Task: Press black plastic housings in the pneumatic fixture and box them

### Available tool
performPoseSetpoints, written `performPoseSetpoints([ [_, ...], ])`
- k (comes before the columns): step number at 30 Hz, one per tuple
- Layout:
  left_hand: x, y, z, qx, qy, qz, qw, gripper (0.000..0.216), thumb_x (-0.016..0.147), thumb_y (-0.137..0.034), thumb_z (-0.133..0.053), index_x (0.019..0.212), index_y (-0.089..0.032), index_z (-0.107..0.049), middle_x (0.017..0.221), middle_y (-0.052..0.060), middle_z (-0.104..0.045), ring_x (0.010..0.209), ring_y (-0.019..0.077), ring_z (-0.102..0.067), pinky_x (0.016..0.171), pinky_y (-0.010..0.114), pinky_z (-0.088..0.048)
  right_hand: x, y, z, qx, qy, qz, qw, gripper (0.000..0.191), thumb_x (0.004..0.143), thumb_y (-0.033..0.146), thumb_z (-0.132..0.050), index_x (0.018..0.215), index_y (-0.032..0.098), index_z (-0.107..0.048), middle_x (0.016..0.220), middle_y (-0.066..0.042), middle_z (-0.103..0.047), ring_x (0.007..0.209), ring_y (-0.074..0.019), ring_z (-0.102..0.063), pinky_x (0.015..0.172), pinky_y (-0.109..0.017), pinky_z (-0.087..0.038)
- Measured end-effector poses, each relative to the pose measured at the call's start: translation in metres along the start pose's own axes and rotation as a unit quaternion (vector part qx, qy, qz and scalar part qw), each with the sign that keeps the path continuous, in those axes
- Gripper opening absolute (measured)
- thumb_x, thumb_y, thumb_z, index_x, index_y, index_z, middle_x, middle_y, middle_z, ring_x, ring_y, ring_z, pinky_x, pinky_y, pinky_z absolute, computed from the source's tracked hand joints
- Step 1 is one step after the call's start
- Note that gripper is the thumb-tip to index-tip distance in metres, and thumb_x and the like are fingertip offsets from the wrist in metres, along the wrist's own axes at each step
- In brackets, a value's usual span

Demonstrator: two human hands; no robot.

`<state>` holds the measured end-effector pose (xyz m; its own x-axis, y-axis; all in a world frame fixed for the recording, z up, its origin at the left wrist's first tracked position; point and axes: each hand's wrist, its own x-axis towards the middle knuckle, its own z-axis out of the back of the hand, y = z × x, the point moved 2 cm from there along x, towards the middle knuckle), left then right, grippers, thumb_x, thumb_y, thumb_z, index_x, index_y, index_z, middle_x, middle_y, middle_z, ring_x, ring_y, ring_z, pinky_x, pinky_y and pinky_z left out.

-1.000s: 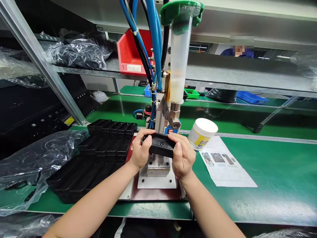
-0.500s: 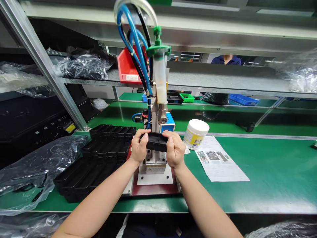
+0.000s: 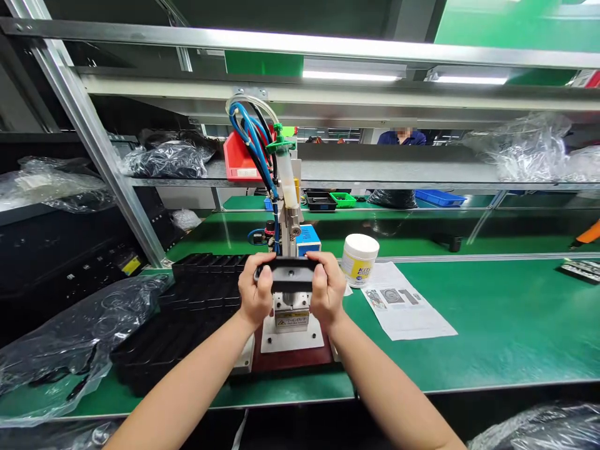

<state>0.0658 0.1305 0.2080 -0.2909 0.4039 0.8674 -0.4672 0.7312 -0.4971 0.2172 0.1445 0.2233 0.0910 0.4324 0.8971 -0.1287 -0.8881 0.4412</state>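
Observation:
Between my two hands is a black rectangular plastic part with a lighter grey face and a small dark spot at its middle. My left hand is closed on its left end, thumb on the near face. The right end is pinched by my right hand in the same way. Directly behind the part stands a bench press with a warning label on its base. A syringe with a green cap and blue hoses is mounted on its column.
Black slotted trays and a clear plastic bag lie on the left. To the right are a white tub and a printed sheet. A red bin sits on the shelf above. A person is visible at the back.
My view has tilted upward. The black part has turned so its grey face is toward me, and both hands still grip its ends. An orange tool has appeared at the right edge.

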Motion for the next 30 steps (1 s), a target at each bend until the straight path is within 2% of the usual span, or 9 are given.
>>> performPoseSetpoints([
  [3,-0.033,-0.021,0.018,-0.019,0.013,0.008,1.0,0.024,0.093,-0.034,-0.046,0.105,-0.02,-0.062,0.099,0.006,-0.065,0.093,0.0204,-0.063,0.084,0.034,-0.051,-0.017,0.016,0.015,0.027,0.016,-0.004,1.0,0.027,0.097,0.023,-0.039,0.102,0.018,-0.065,0.093,-0.007,-0.065,0.085,-0.0223,-0.062,0.073,-0.036,-0.049],
  [6,-0.053,-0.039,0.039,-0.034,0.122,0.155,0.98,0.026,0.091,-0.038,-0.052,0.107,-0.02,-0.062,0.102,0.007,-0.067,0.095,0.0224,-0.065,0.084,0.036,-0.053,-0.02,0.025,0.027,0.021,0.09,-0.038,0.995,0.027,0.095,0.021,-0.041,0.09,0.018,-0.067,0.084,-0.006,-0.067,0.075,-0.0192,-0.063,0.066,-0.031,-0.048],
  [9,-0.055,-0.057,0.048,-0.11,0.353,0.322,0.872,0.038,0.085,-0.043,-0.061,0.115,-0.021,-0.06,0.106,0.009,-0.069,0.094,0.0258,-0.066,0.08,0.038,-0.056,-0.013,0.035,0.026,0.007,0.23,-0.075,0.97,0.027,0.092,0.02,-0.043,0.078,0.018,-0.066,0.073,-0.002,-0.066,0.064,-0.0152,-0.061,0.06,-0.027,-0.045],
  [11,-0.053,-0.068,0.046,-0.125,0.432,0.358,0.819,0.045,0.076,-0.039,-0.071,0.116,-0.021,-0.061,0.11,0.01,-0.068,0.099,0.0289,-0.065,0.084,0.041,-0.055,-0.009,0.044,0.019,-0.008,0.314,-0.075,0.947,0.027,0.09,0.021,-0.044,0.07,0.019,-0.063,0.067,-0.001,-0.063,0.061,-0.0146,-0.059,0.059,-0.026,-0.044],
  [15,-0.064,-0.072,0.038,-0.128,0.336,0.401,0.842,0.029,0.069,-0.034,-0.075,0.092,-0.019,-0.065,0.092,0.008,-0.067,0.088,0.0274,-0.064,0.078,0.04,-0.055,-0.007,0.058,0.01,0.001,0.339,-0.068,0.938,0.025,0.095,0.032,-0.051,0.081,0.017,-0.066,0.079,-0.004,-0.065,0.075,-0.0184,-0.062,0.072,-0.03,-0.049],
  [18,-0.083,-0.065,0.042,-0.312,0.177,0.47,0.806,0.037,0.07,-0.047,-0.068,0.095,-0.019,-0.063,0.078,0.005,-0.056,0.069,0.019,-0.056,0.067,0.036,-0.052,-0.018,0.057,0.025,0.068,0.237,-0.133,0.96,0.026,0.1,0.037,-0.049,0.111,0.018,-0.064,0.106,-0.007,-0.065,0.096,-0.0196,-0.062,0.082,-0.032,-0.051],
  [21,-0.091,-0.055,0.054,-0.431,0.052,0.46,0.774,0.048,0.064,-0.048,-0.065,0.105,-0.023,-0.06,0.073,0.0,-0.045,0.06,0.0125,-0.045,0.06,0.03,-0.047,-0.051,0.051,0.042,0.128,0.203,-0.208,0.948,0.026,0.102,0.036,-0.047,0.111,0.019,-0.065,0.101,-0.007,-0.066,0.091,-0.0185,-0.063,0.076,-0.031,-0.053],
  [25,-0.09,-0.051,0.064,-0.411,0.068,0.388,0.822,0.048,0.06,-0.039,-0.07,0.105,-0.024,-0.06,0.075,0.001,-0.047,0.065,0.0131,-0.046,0.061,0.027,-0.043,-0.11,0.047,0.047,0.234,0.276,-0.297,0.884,0.044,0.092,0.048,-0.065,0.127,0.021,-0.059,0.111,-0.009,-0.065,0.092,-0.0199,-0.063,0.07,-0.028,-0.055],
  [30,-0.091,-0.056,0.062,-0.343,0.121,0.335,0.869,0.048,0.063,-0.038,-0.073,0.107,-0.025,-0.058,0.079,0.003,-0.051,0.071,0.0162,-0.048,0.067,0.032,-0.045,-0.143,0.047,0.039,0.258,0.256,-0.349,0.864,0.065,0.081,0.049,-0.078,0.137,0.026,-0.053,0.124,-0.01,-0.06,0.095,-0.0225,-0.063,0.073,-0.03,-0.058],
])
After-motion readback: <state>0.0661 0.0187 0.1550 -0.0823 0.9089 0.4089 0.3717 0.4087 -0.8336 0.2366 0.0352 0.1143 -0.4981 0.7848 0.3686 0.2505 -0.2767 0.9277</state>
